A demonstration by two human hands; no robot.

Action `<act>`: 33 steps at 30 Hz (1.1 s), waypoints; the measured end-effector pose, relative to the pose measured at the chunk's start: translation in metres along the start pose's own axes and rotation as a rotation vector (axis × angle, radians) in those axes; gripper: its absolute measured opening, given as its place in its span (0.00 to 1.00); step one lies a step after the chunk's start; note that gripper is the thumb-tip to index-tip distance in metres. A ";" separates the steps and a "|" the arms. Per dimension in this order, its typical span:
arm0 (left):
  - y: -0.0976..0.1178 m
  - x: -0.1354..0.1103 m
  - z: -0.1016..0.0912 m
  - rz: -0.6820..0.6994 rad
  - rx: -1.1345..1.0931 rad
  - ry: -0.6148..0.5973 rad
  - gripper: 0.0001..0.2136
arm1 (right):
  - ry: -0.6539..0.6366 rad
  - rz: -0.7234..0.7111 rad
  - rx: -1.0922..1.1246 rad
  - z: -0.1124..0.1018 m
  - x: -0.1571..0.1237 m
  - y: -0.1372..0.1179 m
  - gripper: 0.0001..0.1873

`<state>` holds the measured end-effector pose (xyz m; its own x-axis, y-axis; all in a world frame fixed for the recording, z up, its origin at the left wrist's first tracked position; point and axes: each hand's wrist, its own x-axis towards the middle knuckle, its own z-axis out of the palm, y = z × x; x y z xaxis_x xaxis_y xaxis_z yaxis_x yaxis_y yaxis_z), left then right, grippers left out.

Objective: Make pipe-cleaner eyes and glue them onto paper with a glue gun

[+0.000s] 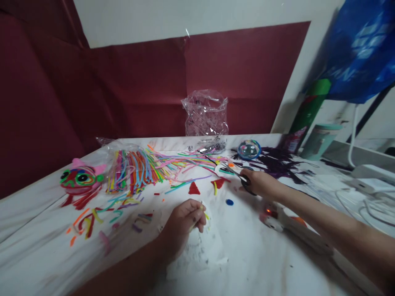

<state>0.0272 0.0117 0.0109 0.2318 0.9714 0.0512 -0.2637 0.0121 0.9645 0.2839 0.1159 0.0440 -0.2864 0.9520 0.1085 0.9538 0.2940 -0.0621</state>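
With our right hand (261,184) we grasp the scissors (234,172), their blades reaching forward and leftward from its fingers. Our left hand (187,218) pinches a small yellow piece (202,208) at its fingertips. A red triangle (194,189) lies just beyond the left hand; a blue disc (229,202) sits between both hands.

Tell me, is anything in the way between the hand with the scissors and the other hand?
Nothing visible stands up between them. A small blue disc lies on the table between the right hand, with the scissors, and the left hand; it looks flat, so it probably wouldn't block the way.
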 end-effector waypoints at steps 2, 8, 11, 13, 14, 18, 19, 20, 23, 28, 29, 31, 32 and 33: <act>0.002 0.001 0.000 -0.008 -0.028 0.050 0.13 | -0.066 0.010 -0.027 0.006 0.015 0.016 0.15; 0.007 0.007 -0.004 0.050 -0.043 0.239 0.13 | -0.225 -0.044 -0.037 0.016 0.031 0.033 0.15; 0.007 0.009 -0.007 0.057 -0.025 0.264 0.11 | -0.268 -0.065 -0.001 0.014 0.034 0.039 0.15; 0.007 0.010 -0.008 0.063 -0.012 0.287 0.10 | -0.254 -0.077 0.035 0.011 0.033 0.043 0.15; 0.006 0.010 -0.008 0.071 -0.004 0.301 0.09 | -0.225 -0.076 0.052 0.009 0.032 0.046 0.14; 0.004 0.011 -0.010 0.104 0.021 0.322 0.08 | -0.003 -0.041 0.099 -0.007 0.012 0.055 0.15; 0.004 0.011 -0.011 0.112 0.025 0.316 0.08 | 0.050 -0.028 0.106 -0.012 0.003 0.058 0.15; 0.003 0.012 -0.011 0.117 0.032 0.307 0.09 | 0.095 -0.015 0.111 -0.016 -0.007 0.060 0.15; 0.002 0.013 -0.013 0.120 0.087 0.284 0.10 | 0.174 0.026 0.107 -0.025 -0.046 0.063 0.16; 0.006 0.012 -0.013 0.115 0.161 0.256 0.11 | 0.152 0.085 0.023 -0.016 -0.104 0.054 0.17; 0.006 0.011 -0.013 0.116 0.180 0.259 0.11 | 0.140 0.091 -0.002 -0.012 -0.111 0.050 0.16; 0.007 0.010 -0.011 0.129 0.232 0.271 0.10 | 0.113 0.082 -0.044 -0.003 -0.120 0.045 0.15; 0.007 0.009 -0.009 0.142 0.261 0.280 0.10 | 0.100 0.068 -0.056 0.002 -0.122 0.043 0.14; 0.008 0.009 -0.007 0.155 0.291 0.286 0.10 | 0.087 0.054 -0.061 0.006 -0.123 0.042 0.12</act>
<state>0.0203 0.0225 0.0172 -0.0696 0.9835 0.1670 0.0090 -0.1667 0.9860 0.3586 0.0113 0.0225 -0.2279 0.9545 0.1922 0.9721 0.2341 -0.0104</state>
